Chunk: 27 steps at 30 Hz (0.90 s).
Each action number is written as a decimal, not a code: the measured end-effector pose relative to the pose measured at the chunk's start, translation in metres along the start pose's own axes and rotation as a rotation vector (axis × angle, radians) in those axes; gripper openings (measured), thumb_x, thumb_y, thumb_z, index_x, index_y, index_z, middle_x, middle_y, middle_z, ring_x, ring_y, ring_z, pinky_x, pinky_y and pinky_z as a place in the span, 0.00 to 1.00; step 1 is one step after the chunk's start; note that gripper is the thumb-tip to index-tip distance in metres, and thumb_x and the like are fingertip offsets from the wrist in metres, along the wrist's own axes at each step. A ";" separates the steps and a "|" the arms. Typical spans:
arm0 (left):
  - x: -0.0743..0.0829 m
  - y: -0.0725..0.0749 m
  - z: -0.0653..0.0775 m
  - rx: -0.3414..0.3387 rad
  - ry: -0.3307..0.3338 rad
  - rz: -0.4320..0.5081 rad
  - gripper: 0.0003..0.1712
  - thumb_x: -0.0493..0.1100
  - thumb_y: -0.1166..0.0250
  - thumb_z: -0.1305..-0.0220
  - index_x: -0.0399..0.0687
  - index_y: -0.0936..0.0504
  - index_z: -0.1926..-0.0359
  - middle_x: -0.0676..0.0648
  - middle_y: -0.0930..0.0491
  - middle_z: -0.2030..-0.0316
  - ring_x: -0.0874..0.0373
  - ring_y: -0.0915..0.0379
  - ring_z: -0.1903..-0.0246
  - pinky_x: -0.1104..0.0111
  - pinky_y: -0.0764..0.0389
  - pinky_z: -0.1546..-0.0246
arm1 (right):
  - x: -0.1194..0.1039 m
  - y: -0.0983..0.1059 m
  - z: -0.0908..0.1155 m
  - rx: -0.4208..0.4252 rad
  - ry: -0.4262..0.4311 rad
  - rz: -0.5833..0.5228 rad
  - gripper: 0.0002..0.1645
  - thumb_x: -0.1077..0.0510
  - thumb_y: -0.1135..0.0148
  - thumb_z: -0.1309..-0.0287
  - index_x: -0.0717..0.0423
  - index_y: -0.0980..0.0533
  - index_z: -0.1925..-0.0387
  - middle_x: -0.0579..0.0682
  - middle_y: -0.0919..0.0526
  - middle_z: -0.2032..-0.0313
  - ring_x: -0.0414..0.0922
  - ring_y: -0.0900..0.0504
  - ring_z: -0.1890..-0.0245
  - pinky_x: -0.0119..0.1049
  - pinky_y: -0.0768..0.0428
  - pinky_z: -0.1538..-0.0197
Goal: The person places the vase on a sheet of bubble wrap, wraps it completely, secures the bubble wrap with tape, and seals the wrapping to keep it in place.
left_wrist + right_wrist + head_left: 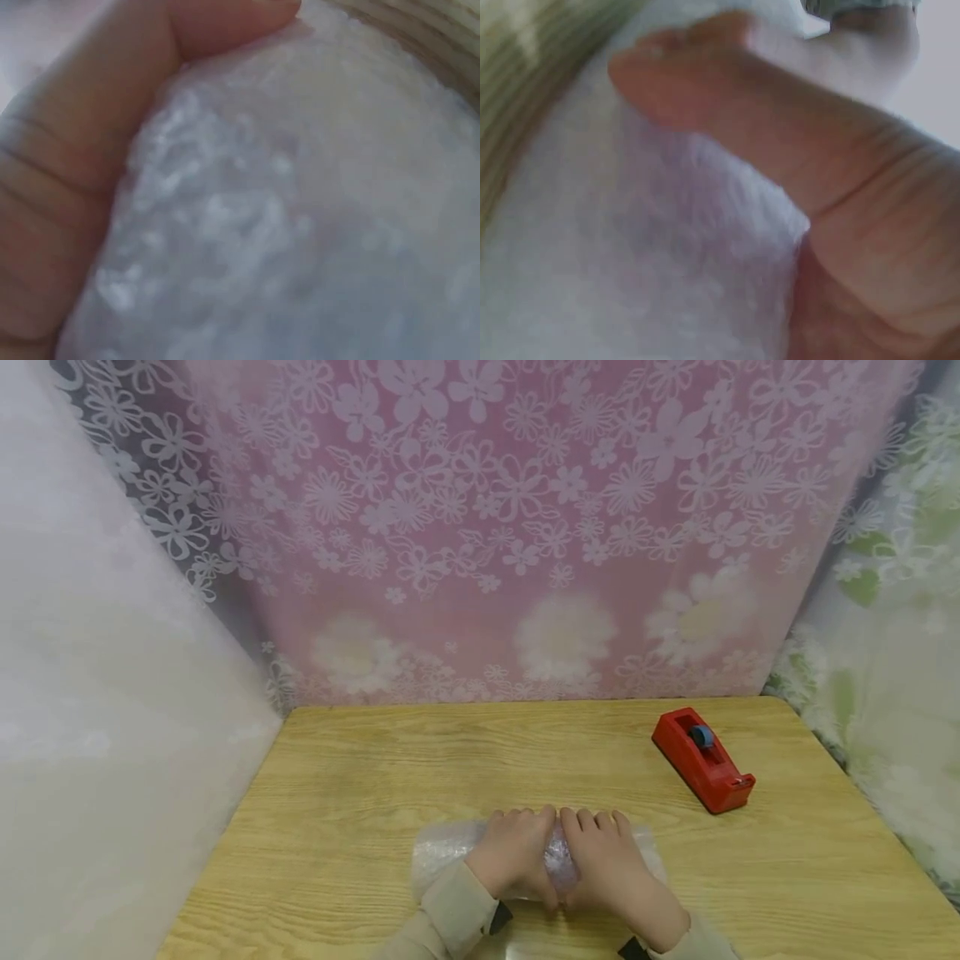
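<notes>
A roll of clear bubble wrap (438, 853) lies crosswise near the front of the table. Something purplish shows through its middle; what is inside is hidden by the layers. My left hand (516, 853) grips the roll left of its middle, fingers over the far side and thumb on the near side. Close beside it, my right hand (606, 862) holds the roll in the same way. The left wrist view shows the crinkled bubble wrap (225, 225) filling the curve of the hand. In the right wrist view the thumb (727, 90) presses along the wrap.
A red tape dispenser (697, 764) with a small blue tape roll (702, 737) stands at the back right of the wooden table (360, 768). Flowered curtains (480, 552) hang behind the table and along its right side, with a pale sheet (135, 693) on the left.
</notes>
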<state>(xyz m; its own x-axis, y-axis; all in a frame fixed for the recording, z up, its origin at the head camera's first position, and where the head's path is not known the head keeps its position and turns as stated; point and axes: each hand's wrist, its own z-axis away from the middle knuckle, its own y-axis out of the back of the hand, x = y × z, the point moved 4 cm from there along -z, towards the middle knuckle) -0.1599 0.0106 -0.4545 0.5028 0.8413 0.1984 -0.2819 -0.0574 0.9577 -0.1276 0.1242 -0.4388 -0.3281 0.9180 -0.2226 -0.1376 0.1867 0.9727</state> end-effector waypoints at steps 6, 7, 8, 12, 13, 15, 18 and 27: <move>-0.001 -0.002 -0.010 -0.016 0.027 0.027 0.54 0.66 0.15 0.80 0.55 0.24 0.46 0.55 0.18 0.63 0.56 0.20 0.63 0.57 0.22 0.57 | -0.005 -0.005 0.007 0.143 0.012 0.093 0.67 0.43 0.13 0.81 0.67 0.35 0.37 0.66 0.26 0.47 0.66 0.28 0.46 0.68 0.37 0.41; -0.001 -0.002 -0.011 -0.015 0.028 0.031 0.55 0.65 0.14 0.80 0.54 0.24 0.45 0.55 0.17 0.62 0.56 0.20 0.63 0.57 0.21 0.57 | -0.004 -0.006 0.007 0.156 0.012 0.091 0.69 0.44 0.13 0.81 0.67 0.37 0.35 0.67 0.27 0.44 0.66 0.29 0.45 0.68 0.38 0.41; -0.001 -0.002 -0.012 -0.013 0.029 0.033 0.55 0.65 0.14 0.80 0.54 0.24 0.45 0.55 0.17 0.63 0.57 0.20 0.63 0.57 0.21 0.57 | -0.004 -0.007 0.008 0.172 0.011 0.087 0.71 0.45 0.13 0.81 0.67 0.38 0.33 0.68 0.28 0.42 0.66 0.30 0.43 0.69 0.38 0.40; -0.001 0.000 -0.015 -0.002 0.029 0.031 0.54 0.64 0.14 0.81 0.53 0.24 0.46 0.55 0.16 0.63 0.56 0.19 0.64 0.57 0.21 0.57 | 0.000 -0.011 0.006 0.176 -0.003 0.030 0.79 0.48 0.12 0.81 0.64 0.46 0.27 0.69 0.39 0.32 0.68 0.39 0.33 0.70 0.44 0.36; -0.001 0.000 -0.015 -0.004 0.028 0.029 0.54 0.64 0.14 0.80 0.53 0.24 0.46 0.55 0.16 0.64 0.56 0.19 0.64 0.57 0.20 0.57 | 0.001 -0.012 0.006 0.181 -0.004 0.018 0.80 0.48 0.11 0.81 0.63 0.47 0.26 0.69 0.40 0.30 0.67 0.41 0.32 0.70 0.46 0.36; -0.001 0.001 -0.015 -0.005 0.025 0.025 0.53 0.64 0.14 0.80 0.53 0.23 0.47 0.55 0.16 0.64 0.56 0.19 0.64 0.57 0.20 0.57 | 0.001 -0.013 0.006 0.196 -0.001 0.013 0.78 0.49 0.12 0.82 0.63 0.46 0.27 0.68 0.40 0.30 0.67 0.42 0.31 0.70 0.46 0.35; 0.000 0.002 -0.014 -0.001 0.022 0.016 0.53 0.64 0.15 0.80 0.52 0.23 0.47 0.53 0.16 0.63 0.56 0.19 0.63 0.57 0.20 0.57 | 0.003 -0.015 0.006 0.225 0.011 0.032 0.75 0.50 0.12 0.84 0.64 0.41 0.29 0.67 0.36 0.32 0.66 0.40 0.32 0.70 0.46 0.36; 0.002 0.003 -0.012 0.004 0.018 0.001 0.58 0.65 0.15 0.78 0.46 0.25 0.43 0.51 0.16 0.62 0.55 0.18 0.64 0.60 0.19 0.60 | 0.004 -0.019 0.007 0.253 0.046 -0.024 0.76 0.56 0.12 0.85 0.62 0.42 0.27 0.68 0.47 0.27 0.66 0.53 0.27 0.70 0.53 0.33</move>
<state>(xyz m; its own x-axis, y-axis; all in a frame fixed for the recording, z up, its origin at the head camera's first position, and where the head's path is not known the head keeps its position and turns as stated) -0.1696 0.0185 -0.4539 0.4878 0.8508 0.1956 -0.2789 -0.0605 0.9584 -0.1196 0.1265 -0.4572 -0.3701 0.8966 -0.2432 0.0905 0.2953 0.9511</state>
